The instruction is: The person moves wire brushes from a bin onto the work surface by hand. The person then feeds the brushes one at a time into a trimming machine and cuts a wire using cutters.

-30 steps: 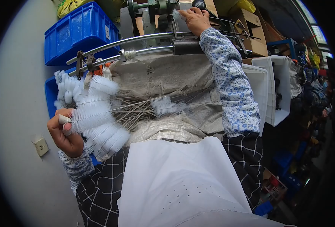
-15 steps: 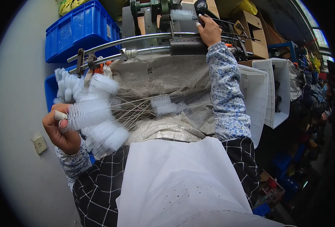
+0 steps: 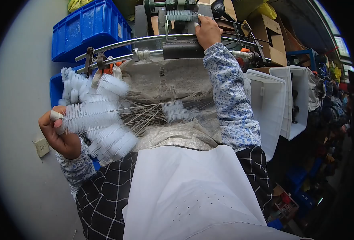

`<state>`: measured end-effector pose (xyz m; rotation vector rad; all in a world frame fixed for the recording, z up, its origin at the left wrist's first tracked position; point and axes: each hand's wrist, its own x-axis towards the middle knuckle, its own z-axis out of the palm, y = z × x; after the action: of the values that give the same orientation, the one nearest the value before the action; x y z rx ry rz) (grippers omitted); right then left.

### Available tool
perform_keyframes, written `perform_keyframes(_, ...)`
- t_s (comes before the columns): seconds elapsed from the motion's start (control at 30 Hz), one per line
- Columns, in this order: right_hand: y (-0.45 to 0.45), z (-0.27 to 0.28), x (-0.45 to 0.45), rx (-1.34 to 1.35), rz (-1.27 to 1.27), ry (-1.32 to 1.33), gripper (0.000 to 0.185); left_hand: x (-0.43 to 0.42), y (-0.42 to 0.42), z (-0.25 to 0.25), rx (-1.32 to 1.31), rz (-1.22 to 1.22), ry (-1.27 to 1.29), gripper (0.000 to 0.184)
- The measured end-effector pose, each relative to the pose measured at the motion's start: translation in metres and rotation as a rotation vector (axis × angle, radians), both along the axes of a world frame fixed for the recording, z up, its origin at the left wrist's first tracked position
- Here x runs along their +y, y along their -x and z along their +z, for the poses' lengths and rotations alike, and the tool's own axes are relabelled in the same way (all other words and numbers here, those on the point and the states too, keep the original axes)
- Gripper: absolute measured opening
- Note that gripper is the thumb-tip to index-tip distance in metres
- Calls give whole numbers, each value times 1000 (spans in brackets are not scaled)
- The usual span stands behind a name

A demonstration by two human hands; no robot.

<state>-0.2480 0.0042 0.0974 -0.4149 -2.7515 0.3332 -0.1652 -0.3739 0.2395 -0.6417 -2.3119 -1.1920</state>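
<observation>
At the left, my left hand (image 3: 61,134) pinches the tip of a white bristle brush (image 3: 91,116), with pale wraps on its fingertips. The brush's wire stem runs right over a pile of white brushes (image 3: 113,142) with crossed wire stems. More brush heads (image 3: 177,112) lie on the sacking at the middle. At the top, my right hand (image 3: 207,31) has thumb and finger closed on the wire of a small white brush (image 3: 179,15), whose bristles lie at the machine (image 3: 171,5). The wire extends right past the hand.
Metal rails (image 3: 145,40) cross in front of the machine. A blue crate (image 3: 85,32) stands at the upper left. White bins (image 3: 267,108) and a cardboard box (image 3: 267,38) are at the right. Sacking (image 3: 177,138) covers the lap edge. A wall socket (image 3: 41,147) is at the left.
My left hand has moved left, drawing its brush along. My right hand went from over the small brush's bristles to its wire; the brush now sits further left in view.
</observation>
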Motion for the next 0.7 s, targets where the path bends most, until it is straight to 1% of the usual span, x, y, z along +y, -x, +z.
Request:
perform_keyframes(0.13,8,3,-30,-57,-9,8,30,10,3,-3,12,-82,18,24)
perform_keyframes(0.23,8,5,-31,-65,3,19,31,15,1,1,-37,-127,-3,24)
perform_keyframes(0.27,6,5,-27,-53,18,13,31,14,2,0,-15,-104,22,24)
perform_keyframes(0.33,2,4,-16,-31,27,-7,31,6,3,-4,28,-57,68,23)
perform_keyframes(0.5,-12,-1,40,-19,-9,-22,30,-7,7,-13,-26,-14,-15,22)
perform_keyframes(0.53,-16,-4,53,31,8,-10,32,-8,8,-15,-49,-8,-38,22)
perform_keyframes(0.57,-13,-14,72,-6,16,-5,34,-7,11,-16,-54,-18,-57,22)
perform_keyframes(0.63,-15,-1,85,-69,37,-2,33,-7,18,-20,-78,-27,-84,22)
perform_keyframes(0.67,-12,1,94,-97,50,125,31,-8,19,-22,-149,-54,-108,18)
perform_keyframes(0.7,-8,12,98,-166,40,155,36,-8,22,-24,-213,-82,-135,16)
